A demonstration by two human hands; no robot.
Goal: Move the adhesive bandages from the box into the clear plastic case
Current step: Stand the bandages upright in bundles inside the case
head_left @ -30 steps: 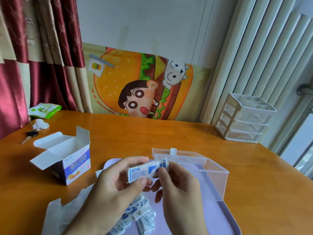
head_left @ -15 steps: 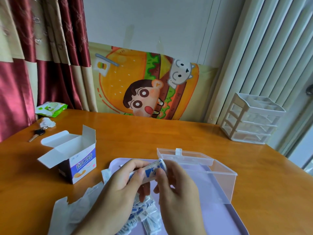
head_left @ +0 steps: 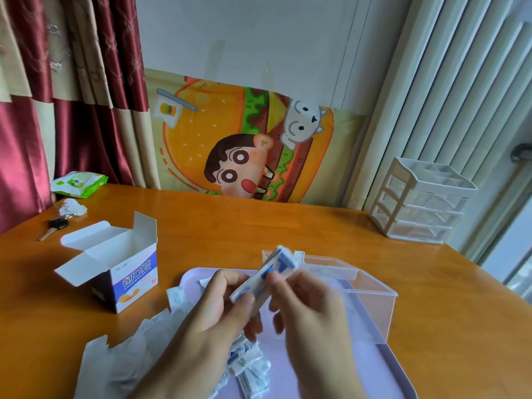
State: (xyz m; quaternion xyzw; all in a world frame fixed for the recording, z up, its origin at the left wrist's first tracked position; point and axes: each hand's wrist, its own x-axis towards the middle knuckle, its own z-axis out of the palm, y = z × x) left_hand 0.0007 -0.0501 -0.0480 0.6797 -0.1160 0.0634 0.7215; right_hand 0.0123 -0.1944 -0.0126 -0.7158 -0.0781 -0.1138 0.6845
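Head view. We held a small stack of adhesive bandages [head_left: 266,279] in both hands above the lilac tray [head_left: 383,367]. Our left hand [head_left: 201,321] pinched the lower end of the stack between thumb and curled fingers [head_left: 227,279]; our right hand [head_left: 311,312] closed on it from the other side, though motion blur hid exactly how its fingers lay. The stack tilted up and away from us, its upper end just in front of the near rim of the clear plastic case [head_left: 371,309], which stood open on the tray with its lid [head_left: 325,264] folded back. The box [head_left: 126,272] stood open on the table [head_left: 288,226], well to the left, and we could not see whether anything remained inside. More wrapped bandages [head_left: 247,367] lay loose on the tray beneath our hands, beside torn white wrapping [head_left: 115,364].

We judged the main hazard to be the stack fanning apart: the wrappers looked thin and slick, and a pinch at one end alone could let the upper ones slide out and fall outside the case. A second hazard was the case itself, which looked light, so a knock from the right hand could push it along the tray. Lastly, the loose pile could be mistaken for wrapping and left behind.
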